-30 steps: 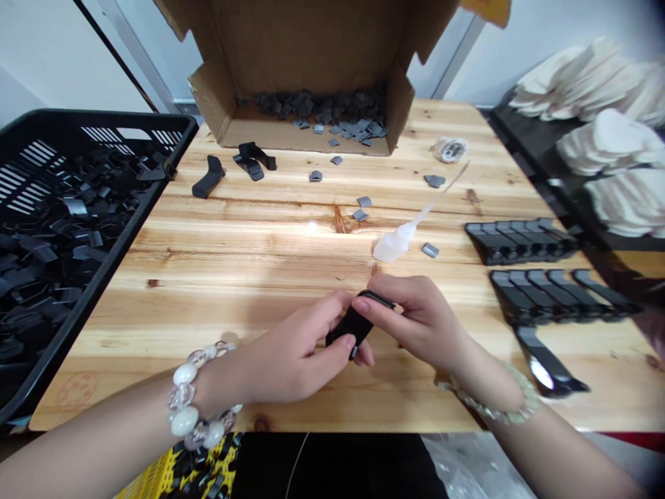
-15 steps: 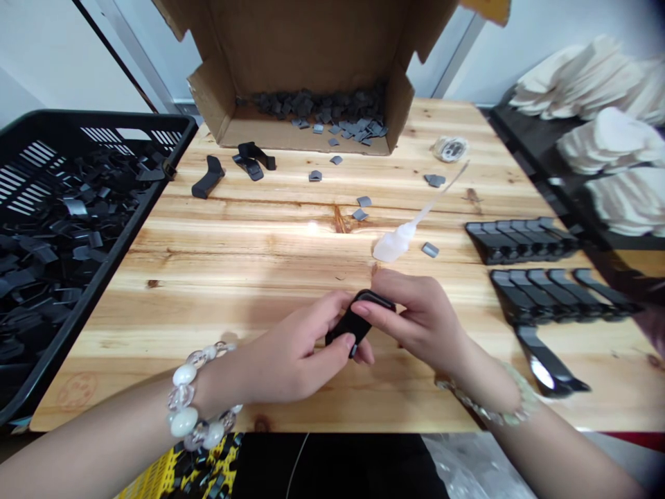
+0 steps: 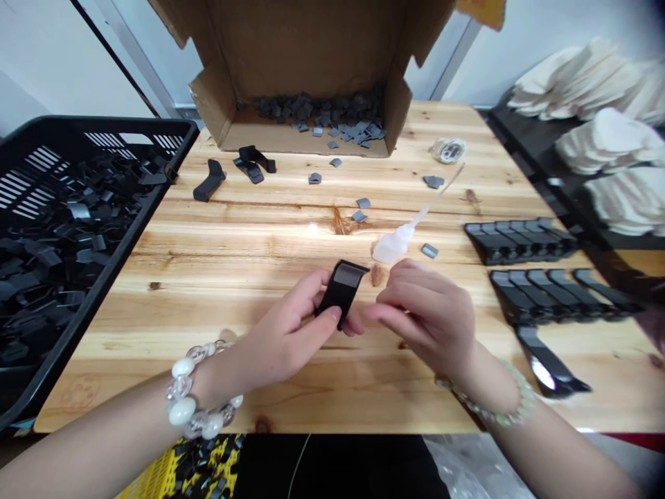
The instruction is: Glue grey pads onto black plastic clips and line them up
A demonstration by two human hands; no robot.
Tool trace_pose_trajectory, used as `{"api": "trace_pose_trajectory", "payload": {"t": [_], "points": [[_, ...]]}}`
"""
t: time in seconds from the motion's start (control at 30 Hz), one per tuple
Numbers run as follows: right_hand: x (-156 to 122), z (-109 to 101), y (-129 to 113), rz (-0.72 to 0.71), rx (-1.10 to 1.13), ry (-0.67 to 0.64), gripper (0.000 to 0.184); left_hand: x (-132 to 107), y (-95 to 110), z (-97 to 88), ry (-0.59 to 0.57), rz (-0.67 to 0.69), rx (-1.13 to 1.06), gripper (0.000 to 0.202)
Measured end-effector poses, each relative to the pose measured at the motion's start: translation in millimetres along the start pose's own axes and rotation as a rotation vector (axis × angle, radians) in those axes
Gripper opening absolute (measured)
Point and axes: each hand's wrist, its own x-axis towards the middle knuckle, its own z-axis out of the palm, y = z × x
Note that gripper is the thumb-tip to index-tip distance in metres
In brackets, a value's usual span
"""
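My left hand (image 3: 278,336) grips a black plastic clip (image 3: 337,298) upright between thumb and fingers, and a grey rectangular pad (image 3: 348,274) shows on its upper end. My right hand (image 3: 426,312) has come off the clip and hangs just to its right, fingers loosely curled, holding nothing. Ahead of that hand lies a white plastic squeeze bottle (image 3: 395,244) with a long thin nozzle. A small grey pad (image 3: 429,251) rests next to the bottle on the pine table (image 3: 208,277).
A black slotted crate (image 3: 62,229) heaped with black clips stands left. An open cardboard box (image 3: 306,69) of grey pads sits at the far edge, with loose pads nearby. Rows of black clips (image 3: 519,242) lie right, beside white material on a dark shelf.
My right hand has let go of the clip and moved right. My left hand has raised the clip and turned it upright, bringing its grey pad into view.
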Motion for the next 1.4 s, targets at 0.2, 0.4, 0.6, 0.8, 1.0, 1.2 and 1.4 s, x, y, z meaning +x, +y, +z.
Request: {"api": "trace_pose_trajectory", "payload": {"t": [0.2, 0.4, 0.6, 0.8, 1.0, 1.2, 1.4], "points": [[-3, -1, 2, 0.409, 0.280, 0.061, 0.049, 3, 3, 0.0, 0.022, 0.012, -0.049, 0.020], [-2, 2, 12, 0.420, 0.414, 0.003, 0.051, 2, 1, 0.0, 0.025, 0.011, -0.075, 0.022], [-1, 8, 13, 0.449, 0.452, -0.024, 0.052, 3, -1, -0.7, 0.029, 0.033, -0.074, 0.019], [0, 11, 15, 0.501, 0.451, -0.022, 0.054, 4, 1, -0.3, 0.018, 0.036, -0.076, 0.021], [0, 12, 16, 0.564, 0.535, -0.072, 0.058, 7, -2, -2.3, 0.029, 0.045, -0.107, 0.018], [-2, 18, 19, 0.635, 0.802, -0.104, 0.055, 8, -3, -3.3, 0.042, 0.049, -0.093, 0.019], [7, 15, 20, 0.792, 1.320, -0.135, 0.070, 10, -4, -1.9, 0.051, 0.085, -0.156, 0.019]]}}
